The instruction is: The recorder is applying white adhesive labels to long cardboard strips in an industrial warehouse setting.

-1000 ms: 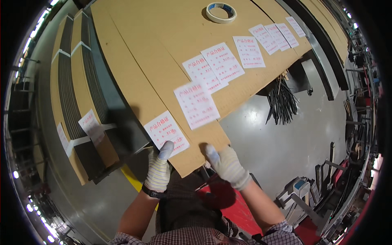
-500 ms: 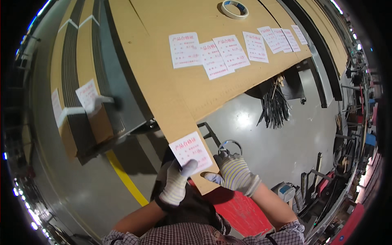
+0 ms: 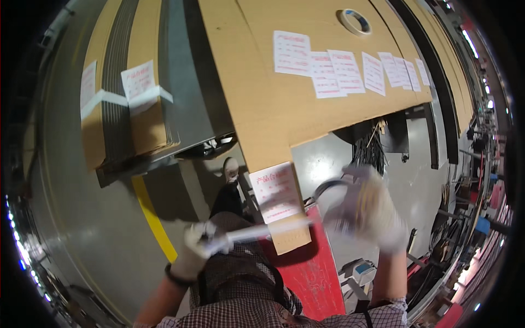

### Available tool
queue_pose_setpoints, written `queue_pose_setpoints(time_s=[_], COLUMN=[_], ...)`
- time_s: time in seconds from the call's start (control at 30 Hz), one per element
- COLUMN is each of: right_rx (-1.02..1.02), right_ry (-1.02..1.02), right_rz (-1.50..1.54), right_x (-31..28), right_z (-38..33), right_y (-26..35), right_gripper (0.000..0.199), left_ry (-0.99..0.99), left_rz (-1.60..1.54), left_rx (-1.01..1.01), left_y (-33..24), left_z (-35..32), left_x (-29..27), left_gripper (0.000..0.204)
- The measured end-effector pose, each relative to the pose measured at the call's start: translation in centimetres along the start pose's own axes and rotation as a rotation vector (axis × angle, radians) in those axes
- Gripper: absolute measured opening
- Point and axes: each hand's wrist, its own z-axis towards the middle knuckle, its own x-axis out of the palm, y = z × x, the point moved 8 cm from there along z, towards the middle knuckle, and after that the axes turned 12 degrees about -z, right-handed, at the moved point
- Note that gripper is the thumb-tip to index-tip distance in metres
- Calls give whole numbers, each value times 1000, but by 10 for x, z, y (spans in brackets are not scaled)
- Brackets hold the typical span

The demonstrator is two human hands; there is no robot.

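My left hand [image 3: 194, 252], in a pale work glove, pinches one end of a white strip of tape [image 3: 262, 232]. The strip is pulled out to the right across the lower part of a narrow cardboard flap [image 3: 290, 240]. In my gloved right hand [image 3: 369, 213], blurred by motion, is a roll of tape [image 3: 328, 186], of which the curved rim shows. Just above the strip, a white card with red print [image 3: 276, 191] lies on the flap. Whether the strip touches the flap I cannot tell.
Several similar printed cards [image 3: 344, 72] lie on the large cardboard sheet [image 3: 257, 104], near another tape roll [image 3: 354, 22]. Strapped cardboard stacks [image 3: 145, 117] stand at the left. A red board [image 3: 306, 279] is below the flap, and black strips [image 3: 369, 147] hang behind it.
My left hand has left the card and moved down and left, now gripping the tape end. My right hand has moved up and right with the roll, drawing out a strip. The view has shifted.
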Motion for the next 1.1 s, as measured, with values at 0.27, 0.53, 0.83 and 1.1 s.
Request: queue_pose_setpoints(time_s=[0.27,0.53,0.83,1.1], right_rx=[441,579,513,102], right_ry=[101,-463,-650,103], right_rz=[1109,651,275,223], right_x=[191,97,53,72], right_z=[-13,-10,-15,-4], right_y=[-87,37,56,11], right_gripper=[27,102,83,24], left_ry=[472,275,116,324], left_rz=[-197,-163,334,-78], left_rx=[-168,-150,287,-125], left_y=[240,182,20,47], left_z=[165,148,42,70], left_x=[55,33,88,110], left_gripper=[50,31,14,75])
